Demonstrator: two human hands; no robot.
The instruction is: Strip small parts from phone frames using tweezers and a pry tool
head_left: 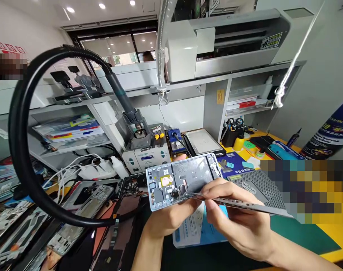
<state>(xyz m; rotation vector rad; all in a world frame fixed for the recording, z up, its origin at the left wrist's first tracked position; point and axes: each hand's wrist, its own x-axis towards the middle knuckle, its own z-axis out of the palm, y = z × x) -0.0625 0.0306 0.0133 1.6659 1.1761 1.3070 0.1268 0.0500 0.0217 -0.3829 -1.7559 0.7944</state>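
My left hand (168, 220) is closed round an opened smartphone (191, 173), tilted above the bench with its inside facing me. The phone has a light blue frame, a circuit board at its left end and a wide dark bay in the middle. In my right hand (242, 222), a pair of grey metal tweezers (245, 205) is pinched. Their tips touch or nearly touch a small flex cable (184, 188) at the phone's lower edge; contact is hard to make out. Below both hands lies a blue and white plastic case (188, 235), partly hidden.
A black hose (17, 150) loops across the left, its nozzle at a rework station (146, 158). Several dismantled phones (78, 214) cover the left bench. A perforated grey plate (253, 188) lies at right, near a large spray can (329, 131). Shelves (230, 81) stand behind.
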